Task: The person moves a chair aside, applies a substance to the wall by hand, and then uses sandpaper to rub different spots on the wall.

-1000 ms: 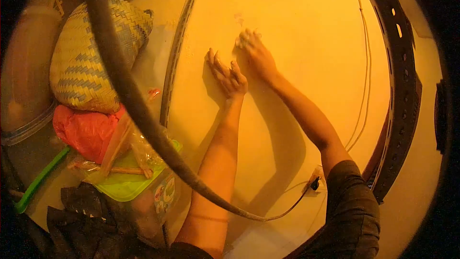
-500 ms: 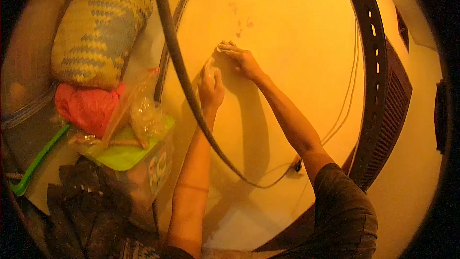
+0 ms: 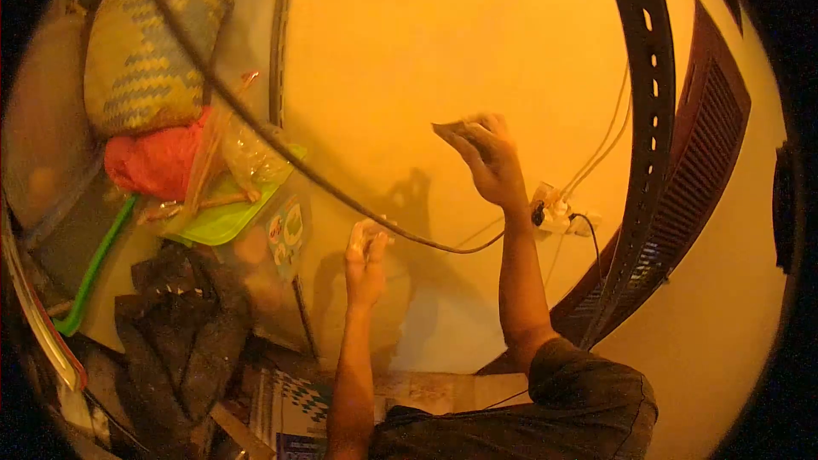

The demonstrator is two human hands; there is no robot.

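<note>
- Gripping a thin, dark piece in my right hand, fingers closing on its edge, in front of the wall!
- My left hand is curling its fingers, lower down; whether it's grasping anything, I can't tell.
- The cable is sagging between my hands.
- The socket is sitting just beside my right wrist.

The woven bag lies left of the wall, the slotted post right.
</note>
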